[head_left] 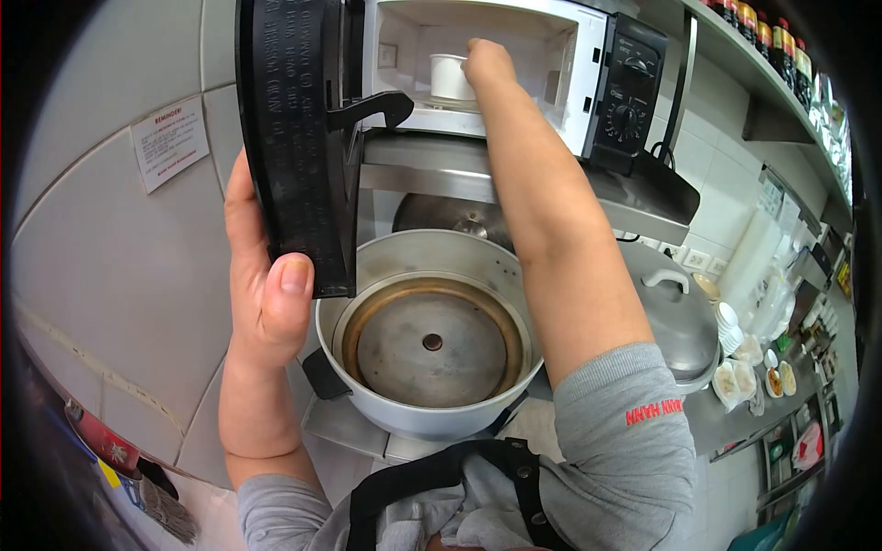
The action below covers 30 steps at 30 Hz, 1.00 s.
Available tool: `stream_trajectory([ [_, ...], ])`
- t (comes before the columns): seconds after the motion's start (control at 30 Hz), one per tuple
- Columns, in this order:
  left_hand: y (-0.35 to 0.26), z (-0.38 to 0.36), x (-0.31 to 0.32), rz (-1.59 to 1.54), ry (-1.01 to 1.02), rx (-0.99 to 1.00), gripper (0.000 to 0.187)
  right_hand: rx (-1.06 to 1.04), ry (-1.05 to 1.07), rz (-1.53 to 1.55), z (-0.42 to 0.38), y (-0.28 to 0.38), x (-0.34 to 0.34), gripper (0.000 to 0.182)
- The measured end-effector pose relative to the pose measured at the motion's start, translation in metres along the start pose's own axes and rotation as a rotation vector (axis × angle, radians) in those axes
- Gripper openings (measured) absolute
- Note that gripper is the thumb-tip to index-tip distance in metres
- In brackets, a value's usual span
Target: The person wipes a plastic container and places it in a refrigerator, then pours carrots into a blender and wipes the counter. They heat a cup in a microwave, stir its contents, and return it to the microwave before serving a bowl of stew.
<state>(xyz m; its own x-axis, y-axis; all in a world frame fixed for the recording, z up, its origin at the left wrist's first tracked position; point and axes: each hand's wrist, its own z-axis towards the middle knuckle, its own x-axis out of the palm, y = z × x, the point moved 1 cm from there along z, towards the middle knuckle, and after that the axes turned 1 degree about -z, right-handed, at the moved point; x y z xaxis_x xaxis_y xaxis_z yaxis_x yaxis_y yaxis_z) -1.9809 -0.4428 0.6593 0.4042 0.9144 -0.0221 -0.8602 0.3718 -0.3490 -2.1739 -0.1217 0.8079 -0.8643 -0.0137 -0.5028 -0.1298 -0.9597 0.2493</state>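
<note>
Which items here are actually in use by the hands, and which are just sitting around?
In use: microwave door, held open by left hand; white cup inside microwave, touched by right hand.

Lying about: large pot, lidded pot, sauce bottles, wall notice.

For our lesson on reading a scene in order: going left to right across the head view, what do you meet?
Paper notice on the wall → left hand on the open microwave door → white cup held by the right hand → microwave dials → bottles on the shelf.

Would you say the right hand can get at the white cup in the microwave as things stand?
Probably yes: the left hand holds the door open, and the right hand already touches the cup inside the microwave.
</note>
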Motion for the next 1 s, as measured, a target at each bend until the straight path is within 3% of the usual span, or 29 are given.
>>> stream_trajectory([
  [0.37,0.0,-0.004,-0.015,-0.049,-0.069,-0.013,0.083,-0.002,-0.074,-0.009,-0.003,-0.011,-0.005,0.02],
  [0.47,0.0,-0.004,-0.012,0.073,-0.193,0.099,0.085,0.004,-0.071,-0.01,-0.004,-0.014,-0.004,0.018],
  [0.57,0.001,-0.011,-0.007,0.331,-0.425,0.412,0.067,0.013,-0.041,0.022,-0.007,-0.016,-0.011,0.017],
  [0.6,0.004,-0.023,-0.009,0.409,-0.489,0.614,0.047,0.016,-0.032,0.043,-0.009,-0.017,-0.015,0.018],
  [0.63,0.005,-0.029,-0.011,0.36,-0.247,0.895,0.04,0.02,-0.024,0.065,-0.011,-0.018,-0.018,0.019],
  [0.7,-0.01,-0.044,0.002,0.341,0.216,0.918,0.03,0.043,0.019,0.08,-0.015,-0.02,-0.026,0.033],
  [0.77,0.001,-0.044,0.038,0.417,0.398,0.645,0.036,0.091,0.028,0.117,-0.017,-0.024,-0.029,0.05],
  [0.8,0.034,-0.032,0.054,0.462,0.381,0.628,0.044,0.129,0.013,0.151,-0.017,-0.024,-0.029,0.061],
  [0.87,0.056,0.007,0.087,0.456,0.199,0.201,0.053,0.207,0.084,0.196,-0.016,-0.026,-0.032,0.08],
  [0.93,0.106,0.044,0.112,0.11,-0.018,-0.04,0.061,0.282,0.262,0.221,-0.015,-0.026,-0.04,0.096],
  [1.0,0.115,0.092,0.125,0.051,-0.154,-0.292,0.066,0.294,0.386,0.261,-0.017,-0.024,-0.049,0.11],
])
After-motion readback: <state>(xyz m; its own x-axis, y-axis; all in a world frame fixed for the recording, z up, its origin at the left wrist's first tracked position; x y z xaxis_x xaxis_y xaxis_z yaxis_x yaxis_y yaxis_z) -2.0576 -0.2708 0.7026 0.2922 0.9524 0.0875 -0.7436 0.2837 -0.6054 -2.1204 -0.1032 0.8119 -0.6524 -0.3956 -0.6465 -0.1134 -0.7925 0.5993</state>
